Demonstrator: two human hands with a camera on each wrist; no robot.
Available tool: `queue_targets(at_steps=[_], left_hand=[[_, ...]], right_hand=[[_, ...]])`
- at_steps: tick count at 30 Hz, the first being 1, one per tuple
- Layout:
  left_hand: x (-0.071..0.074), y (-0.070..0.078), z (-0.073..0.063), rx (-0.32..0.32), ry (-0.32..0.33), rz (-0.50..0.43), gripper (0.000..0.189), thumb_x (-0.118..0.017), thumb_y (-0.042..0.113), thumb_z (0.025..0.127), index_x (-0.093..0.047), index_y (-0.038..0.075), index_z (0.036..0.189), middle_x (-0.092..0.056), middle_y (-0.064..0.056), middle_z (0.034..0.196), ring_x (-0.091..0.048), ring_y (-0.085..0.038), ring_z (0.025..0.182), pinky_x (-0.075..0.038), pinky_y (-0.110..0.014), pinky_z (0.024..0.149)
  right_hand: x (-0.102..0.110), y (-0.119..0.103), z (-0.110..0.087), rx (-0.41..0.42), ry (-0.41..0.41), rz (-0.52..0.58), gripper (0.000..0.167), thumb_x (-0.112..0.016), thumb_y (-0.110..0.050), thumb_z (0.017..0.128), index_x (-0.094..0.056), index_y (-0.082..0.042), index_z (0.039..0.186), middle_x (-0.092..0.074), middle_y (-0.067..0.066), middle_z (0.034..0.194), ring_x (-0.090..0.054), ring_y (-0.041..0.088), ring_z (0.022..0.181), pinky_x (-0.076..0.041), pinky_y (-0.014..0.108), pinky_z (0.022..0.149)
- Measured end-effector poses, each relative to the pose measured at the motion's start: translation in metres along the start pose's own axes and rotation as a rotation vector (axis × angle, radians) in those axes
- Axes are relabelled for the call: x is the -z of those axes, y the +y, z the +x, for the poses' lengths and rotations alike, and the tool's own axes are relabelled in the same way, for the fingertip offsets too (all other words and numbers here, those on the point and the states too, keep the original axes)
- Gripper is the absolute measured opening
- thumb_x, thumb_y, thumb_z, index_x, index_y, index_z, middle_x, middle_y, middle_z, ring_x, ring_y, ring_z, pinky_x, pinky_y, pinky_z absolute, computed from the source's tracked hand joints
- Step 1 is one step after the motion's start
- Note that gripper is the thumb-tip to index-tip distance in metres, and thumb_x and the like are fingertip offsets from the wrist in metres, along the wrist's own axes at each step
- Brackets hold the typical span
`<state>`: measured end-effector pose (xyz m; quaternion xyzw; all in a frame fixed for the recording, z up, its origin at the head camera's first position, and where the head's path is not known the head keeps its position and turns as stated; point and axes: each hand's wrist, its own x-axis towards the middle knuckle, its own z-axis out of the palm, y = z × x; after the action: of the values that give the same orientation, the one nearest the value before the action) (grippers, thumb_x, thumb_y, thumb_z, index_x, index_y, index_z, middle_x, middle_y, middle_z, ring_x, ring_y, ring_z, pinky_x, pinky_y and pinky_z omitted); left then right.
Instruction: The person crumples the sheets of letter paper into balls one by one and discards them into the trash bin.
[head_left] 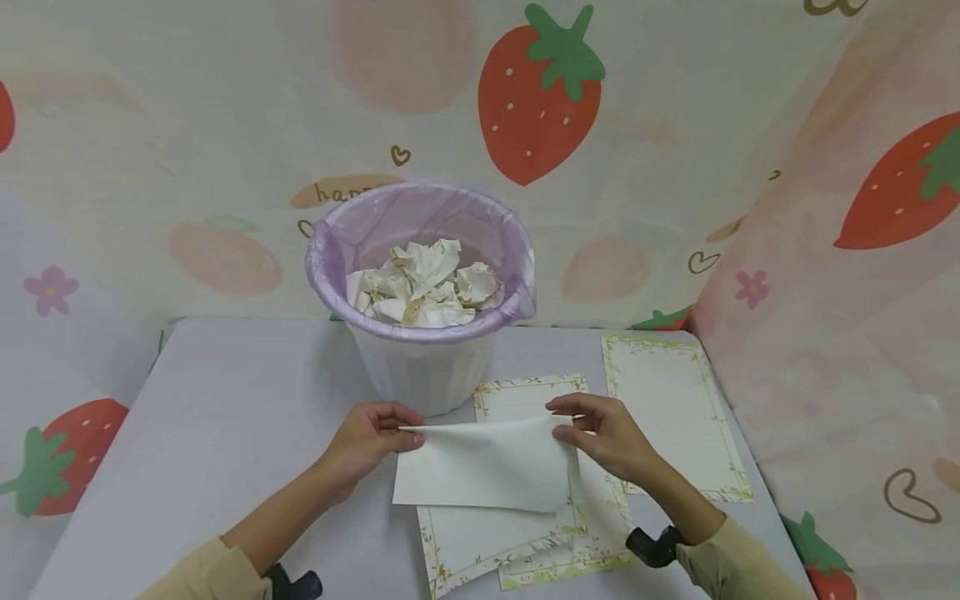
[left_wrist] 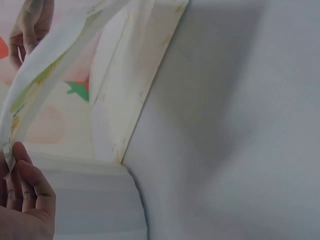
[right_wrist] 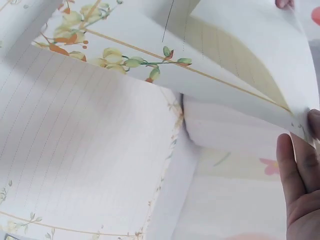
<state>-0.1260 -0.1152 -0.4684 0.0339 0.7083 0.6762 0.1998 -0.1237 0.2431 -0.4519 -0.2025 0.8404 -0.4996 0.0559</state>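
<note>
A sheet of paper [head_left: 483, 467] with a floral border is bent over near the front of the table, its plain white back facing up on the folded part. My left hand [head_left: 371, 442] pinches the left end of the upper edge between thumb and fingers. At the other end, my right hand [head_left: 603, 433] pinches the same edge. The right wrist view shows the floral-printed side of this paper sheet [right_wrist: 155, 65] under the curled flap. Another bordered sheet [head_left: 528, 387] lies partly hidden beneath, and a further bordered sheet [head_left: 667, 417] lies flat to the right.
Behind the hands stands a white bin [head_left: 423, 371] with a purple liner [head_left: 330, 250] folded over its rim. Several crumpled papers [head_left: 427, 279] fill part of it. Strawberry-printed cloth [head_left: 645, 150] surrounds the white table [head_left: 225, 400] at the back and sides.
</note>
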Motion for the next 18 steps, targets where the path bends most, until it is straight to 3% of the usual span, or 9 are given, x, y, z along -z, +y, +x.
queue_targets(at_steps=[6,9,15,18], left_hand=[[0.000,0.007,-0.001,-0.020,0.026,0.064,0.023,-0.081,0.008,0.081,-0.074,-0.003,0.101,-0.075,-0.008,0.093,-0.068,-0.016,0.083,-0.053,-0.027,0.078],[-0.001,0.009,0.000,-0.029,0.040,0.065,0.023,-0.082,0.007,0.081,-0.075,-0.003,0.099,-0.074,-0.008,0.092,-0.068,-0.016,0.082,-0.053,-0.026,0.075],[-0.004,0.014,0.000,-0.070,0.045,0.095,0.020,-0.081,0.006,0.081,-0.076,-0.003,0.097,-0.074,-0.010,0.092,-0.069,-0.017,0.081,-0.054,-0.027,0.074],[-0.006,0.016,0.000,-0.098,0.044,0.118,0.018,-0.081,0.005,0.081,-0.076,-0.003,0.096,-0.074,-0.011,0.091,-0.070,-0.018,0.081,-0.055,-0.027,0.074]], right_hand=[[-0.001,0.000,0.000,0.024,-0.006,-0.051,0.026,-0.073,-0.009,0.091,-0.070,0.002,0.114,-0.069,0.016,0.115,-0.071,0.015,0.090,-0.057,0.027,0.078],[-0.001,0.002,0.002,0.087,-0.007,-0.155,0.025,-0.073,-0.012,0.091,-0.071,-0.002,0.113,-0.072,0.009,0.112,-0.069,0.014,0.093,-0.057,0.029,0.079],[0.000,-0.008,0.012,0.203,-0.046,-0.389,0.023,-0.076,-0.020,0.089,-0.074,-0.008,0.109,-0.074,-0.001,0.103,-0.066,0.008,0.086,-0.052,0.026,0.064],[0.000,-0.015,0.018,0.195,-0.096,-0.440,0.024,-0.077,-0.025,0.088,-0.074,-0.012,0.108,-0.074,-0.003,0.102,-0.067,0.008,0.089,-0.053,0.033,0.075]])
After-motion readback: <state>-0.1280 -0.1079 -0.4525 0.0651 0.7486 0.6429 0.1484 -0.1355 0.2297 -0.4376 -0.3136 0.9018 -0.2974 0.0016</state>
